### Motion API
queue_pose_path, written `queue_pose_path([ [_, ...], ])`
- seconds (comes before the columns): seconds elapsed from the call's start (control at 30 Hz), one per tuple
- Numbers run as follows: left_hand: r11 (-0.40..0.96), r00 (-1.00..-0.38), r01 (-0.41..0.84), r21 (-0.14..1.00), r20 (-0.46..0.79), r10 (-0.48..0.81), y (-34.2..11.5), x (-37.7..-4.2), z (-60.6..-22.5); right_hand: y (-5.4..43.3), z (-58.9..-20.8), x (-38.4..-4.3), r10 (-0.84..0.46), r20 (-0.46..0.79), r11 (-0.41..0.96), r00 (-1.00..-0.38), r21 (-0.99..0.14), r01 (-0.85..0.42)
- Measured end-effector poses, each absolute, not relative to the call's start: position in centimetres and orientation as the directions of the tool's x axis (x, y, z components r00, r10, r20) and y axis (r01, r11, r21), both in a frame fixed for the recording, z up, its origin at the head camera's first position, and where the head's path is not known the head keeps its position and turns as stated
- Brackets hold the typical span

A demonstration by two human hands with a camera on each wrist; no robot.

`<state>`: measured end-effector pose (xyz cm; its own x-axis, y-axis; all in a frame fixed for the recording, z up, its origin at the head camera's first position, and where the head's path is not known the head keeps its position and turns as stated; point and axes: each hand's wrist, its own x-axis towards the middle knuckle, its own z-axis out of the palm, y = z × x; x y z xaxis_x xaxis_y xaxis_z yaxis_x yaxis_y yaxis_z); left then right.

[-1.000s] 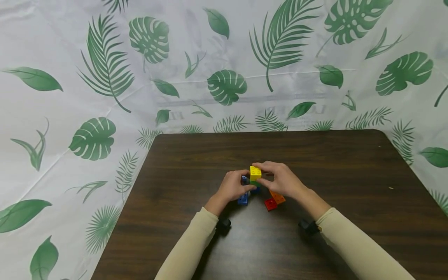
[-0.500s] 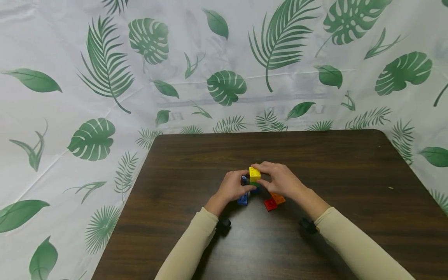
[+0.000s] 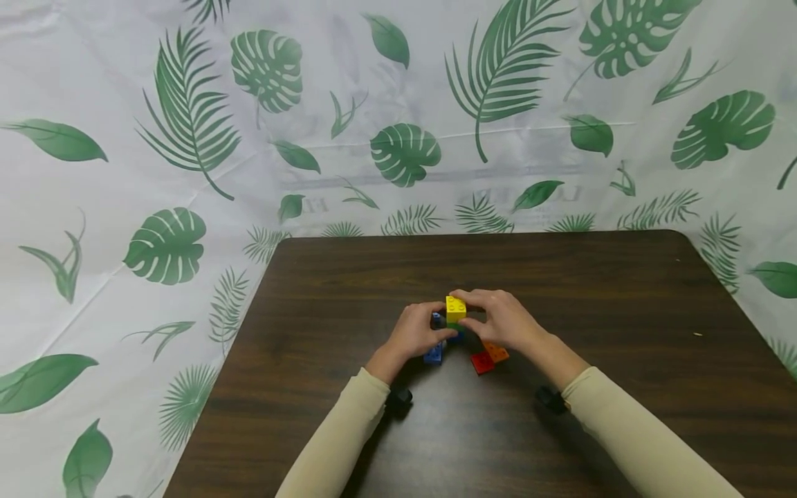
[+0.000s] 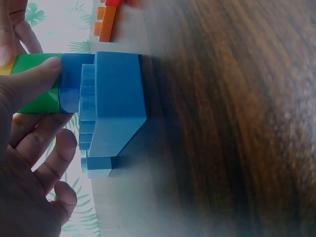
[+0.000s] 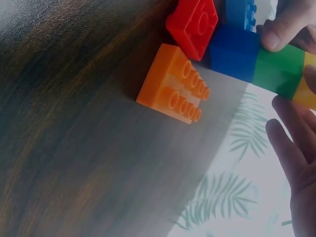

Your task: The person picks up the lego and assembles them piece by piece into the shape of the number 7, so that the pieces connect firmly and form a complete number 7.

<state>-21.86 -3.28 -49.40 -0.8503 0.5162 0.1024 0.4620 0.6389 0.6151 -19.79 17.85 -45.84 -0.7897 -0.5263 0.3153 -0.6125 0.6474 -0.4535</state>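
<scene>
A small tower of toy building bricks stands between the hands: a dark blue brick (image 5: 232, 52) at the bottom, a green brick (image 4: 37, 84) above it and a yellow brick (image 3: 456, 309) on top. My left hand (image 3: 414, 333) pinches the green brick between thumb and fingers, its other fingers loosely bent. From the other side, my right hand (image 3: 506, 319) pinches the yellow brick. Close beside the tower on the left lies a lighter blue brick (image 4: 118, 89), large in the left wrist view, with a smaller-looking blue piece (image 4: 99, 167) past it.
On the right of the tower, a red brick (image 5: 195, 27) and an orange studded brick (image 5: 165, 86) lie touching or nearly so on the dark wood table (image 3: 349, 277). A leaf-patterned sheet (image 3: 336, 69) hangs behind the table. Far right is a tiny pale scrap (image 3: 697, 334).
</scene>
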Motion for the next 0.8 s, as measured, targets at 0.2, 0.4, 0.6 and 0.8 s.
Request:
queue_pose_path([
  [0.2,0.627,-0.843,0.473,0.619,0.112,0.525,-3.3,-21.9,-49.5,18.0,-46.1,-19.7,-0.518,0.305,0.640,-0.799,-0.481,-0.599],
  [0.4,0.566,-0.819,0.497,0.657,0.140,0.556,-3.8,-22.2,-49.5,18.0,-46.3,-19.7,-0.517,0.302,0.632,-0.801,-0.496,-0.596],
  [0.6,0.402,-0.808,0.504,0.764,0.254,0.531,-4.5,-22.4,-48.9,18.0,-46.2,-19.7,-0.514,0.305,0.642,-0.802,-0.484,-0.595],
  [0.8,0.463,-0.762,0.616,0.638,0.334,0.554,-4.4,-22.4,-48.6,18.1,-46.3,-19.7,-0.509,0.311,0.637,-0.802,-0.491,-0.595],
])
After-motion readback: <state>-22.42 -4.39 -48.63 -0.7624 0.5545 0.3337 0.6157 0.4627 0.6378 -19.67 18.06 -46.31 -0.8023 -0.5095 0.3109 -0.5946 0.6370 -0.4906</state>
